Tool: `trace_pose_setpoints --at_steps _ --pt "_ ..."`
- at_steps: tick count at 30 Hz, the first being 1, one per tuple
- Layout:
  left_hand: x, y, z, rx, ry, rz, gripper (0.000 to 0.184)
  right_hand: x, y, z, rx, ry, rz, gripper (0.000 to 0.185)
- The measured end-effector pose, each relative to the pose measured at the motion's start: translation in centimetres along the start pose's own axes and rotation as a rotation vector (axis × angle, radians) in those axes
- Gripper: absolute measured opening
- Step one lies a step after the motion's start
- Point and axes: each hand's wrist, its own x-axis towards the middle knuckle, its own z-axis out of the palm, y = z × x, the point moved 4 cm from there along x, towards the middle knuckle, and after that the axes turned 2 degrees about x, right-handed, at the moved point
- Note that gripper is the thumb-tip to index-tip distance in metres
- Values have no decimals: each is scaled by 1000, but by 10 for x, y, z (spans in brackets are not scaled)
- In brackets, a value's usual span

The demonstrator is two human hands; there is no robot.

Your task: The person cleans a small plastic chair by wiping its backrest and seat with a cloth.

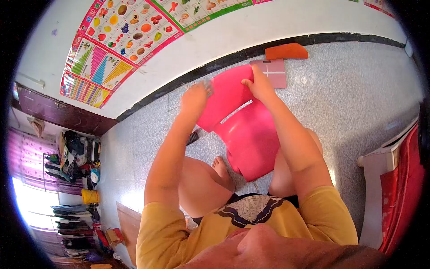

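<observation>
A pink plastic chair [253, 139] with a slot between its backrest and seat is tilted in front of my legs. At the top right corner of the backrest, my right hand [260, 83] grips the edge, thumb on the pink surface. My left hand [196, 99] is at the left side of the backrest, fingers curled round a small greyish thing [207, 88] that is blurred and rests against the chair's edge. The chair's legs are mostly hidden.
Beyond the chair, a pink square scale [274, 74] and an orange object [286, 51] lie by the wall. A dark brush-like item [192, 137] is on the floor [345, 89] near my bare foot. Red cloth [398, 193] covers furniture at the right.
</observation>
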Motion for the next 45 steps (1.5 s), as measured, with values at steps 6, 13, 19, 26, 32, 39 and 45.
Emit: trace_pose_setpoints --at_steps 6,13,19,26,32,39,45 --pt "54 81 5 41 122 114 43 0 -3 -6 14 -41 5 51" --pt "26 42 3 -69 197 233 51 3 3 -5 11 -72 9 55" --pt "-24 -6 -13 -212 -14 -72 54 2 1 -6 11 -81 35 56" --pt "-68 -73 -41 -1104 313 -564 45 0 -6 -6 -170 136 -188 64" --pt "-67 -37 -61 -2128 317 -186 40 -39 -70 -2 87 77 -600 79" --pt "-66 6 -54 -2482 1 69 47 -83 -114 29 469 -165 -503 84" --pt "-59 -1 -57 -2459 41 -207 49 -73 -72 34 698 -746 111 50"
